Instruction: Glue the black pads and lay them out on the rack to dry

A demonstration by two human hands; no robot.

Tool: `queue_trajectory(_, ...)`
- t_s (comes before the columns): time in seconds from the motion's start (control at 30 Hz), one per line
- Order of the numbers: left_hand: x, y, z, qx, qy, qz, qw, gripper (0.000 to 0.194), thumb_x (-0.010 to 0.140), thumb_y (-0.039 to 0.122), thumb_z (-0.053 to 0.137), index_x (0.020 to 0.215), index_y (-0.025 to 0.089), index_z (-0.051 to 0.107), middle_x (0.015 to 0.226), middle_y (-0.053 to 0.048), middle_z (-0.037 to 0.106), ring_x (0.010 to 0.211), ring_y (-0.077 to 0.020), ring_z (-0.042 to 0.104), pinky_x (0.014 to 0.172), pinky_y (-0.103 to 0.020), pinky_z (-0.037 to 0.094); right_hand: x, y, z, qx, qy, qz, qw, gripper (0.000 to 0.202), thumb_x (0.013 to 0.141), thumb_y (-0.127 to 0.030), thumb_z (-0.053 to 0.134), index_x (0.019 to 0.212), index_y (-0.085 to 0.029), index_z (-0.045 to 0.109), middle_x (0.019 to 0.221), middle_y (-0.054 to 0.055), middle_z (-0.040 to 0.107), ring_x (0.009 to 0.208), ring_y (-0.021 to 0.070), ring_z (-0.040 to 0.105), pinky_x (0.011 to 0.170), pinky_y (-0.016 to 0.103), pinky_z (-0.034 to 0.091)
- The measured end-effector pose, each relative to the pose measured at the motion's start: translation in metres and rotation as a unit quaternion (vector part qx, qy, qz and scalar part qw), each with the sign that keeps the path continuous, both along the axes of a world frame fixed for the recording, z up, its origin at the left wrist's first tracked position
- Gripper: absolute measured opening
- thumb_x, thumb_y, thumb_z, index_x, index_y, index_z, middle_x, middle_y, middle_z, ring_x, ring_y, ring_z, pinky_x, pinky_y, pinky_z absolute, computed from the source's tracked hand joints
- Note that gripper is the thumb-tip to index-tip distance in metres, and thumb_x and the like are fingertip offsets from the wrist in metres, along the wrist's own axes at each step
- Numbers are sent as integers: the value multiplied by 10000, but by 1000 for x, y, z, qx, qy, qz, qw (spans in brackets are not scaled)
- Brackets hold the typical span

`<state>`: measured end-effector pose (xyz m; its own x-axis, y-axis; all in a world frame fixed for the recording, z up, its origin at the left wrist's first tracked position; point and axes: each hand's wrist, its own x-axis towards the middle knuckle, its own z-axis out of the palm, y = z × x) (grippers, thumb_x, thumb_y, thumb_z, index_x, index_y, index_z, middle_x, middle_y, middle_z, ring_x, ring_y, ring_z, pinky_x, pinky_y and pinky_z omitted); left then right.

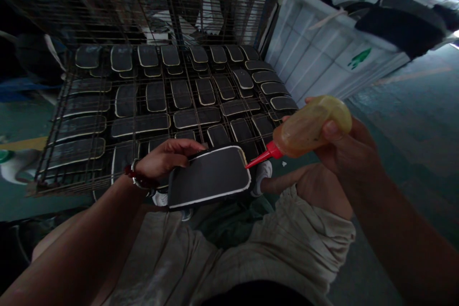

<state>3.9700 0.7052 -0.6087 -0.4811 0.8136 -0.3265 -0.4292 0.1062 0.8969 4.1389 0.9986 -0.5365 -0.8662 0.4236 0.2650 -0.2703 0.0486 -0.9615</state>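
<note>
My left hand [170, 160] grips a dark, flat panel with rounded corners [211, 174] by its upper left edge, thumb on top. A pale line runs along the panel's rim, yellowish at the upper right corner. In my right hand [344, 143] is a squeeze bottle [310, 126] of amber liquid, tipped to the left. Its red nozzle [263, 156] meets the panel's right edge near that yellowish stretch. The fingers behind the bottle are partly hidden.
Before me a wire rack [50, 153] bears rows of similar dark panels [156, 97] with pale rims. A large white bin [308, 43] holding dark material stands at the right. Further left lies a whitish container with a green cap [5, 155].
</note>
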Motion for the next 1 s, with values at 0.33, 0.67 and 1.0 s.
queue_trajectory(0.33,-1,0,-3,-14,-7,33,999,374,570,32,616,899,171,726,879,-101,718,767,-256,666,615,-302,504,6,-1,-3,-35,19,43,998,400,770,-332,681,1145,-215,603,1040,106,652,1041,307,602,888,486,511)
queue_trajectory(0.67,-2,3,-3,42,-50,74,995,420,567,2,631,941,181,698,945,-60,715,760,-197,666,613,-247,526,0,0,-17,-68,68,-101,990,141,799,-240,670,937,-215,686,910,6,649,888,155,624,813,262,547)
queue_trajectory(1.0,-2,4,-5,83,-97,69,989,444,636,1,656,1044,178,645,933,-54,717,739,-184,682,621,-249,545,-13,1,-29,-90,85,-171,977,106,790,-266,692,892,-242,680,886,-12,628,877,168,618,753,329,562)
